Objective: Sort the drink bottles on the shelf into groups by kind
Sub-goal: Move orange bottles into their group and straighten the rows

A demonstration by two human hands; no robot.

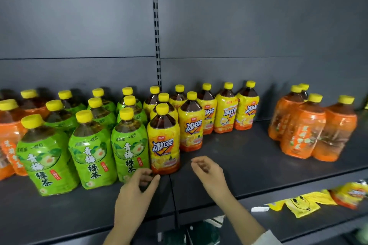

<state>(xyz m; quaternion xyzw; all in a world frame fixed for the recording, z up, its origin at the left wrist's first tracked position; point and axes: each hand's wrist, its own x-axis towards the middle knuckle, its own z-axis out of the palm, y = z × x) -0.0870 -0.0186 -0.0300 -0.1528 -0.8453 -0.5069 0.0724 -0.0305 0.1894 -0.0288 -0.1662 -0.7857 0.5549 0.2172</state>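
While both bare hands hovered over the dark grey metal shelf [249, 167], the left hand [137, 187] spread loosely open just before the front yellow-labelled plastic tea bottle [164, 141], and the right hand [209, 173] curled empty to that bottle's right. Green-labelled bottles [91, 151] stood left of it; orange-labelled bottles [310, 125] stood well apart to its right.

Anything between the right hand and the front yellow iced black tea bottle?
Nothing visible. The right hand hovers open just right of the front yellow iced black tea bottle, with only bare shelf between them.
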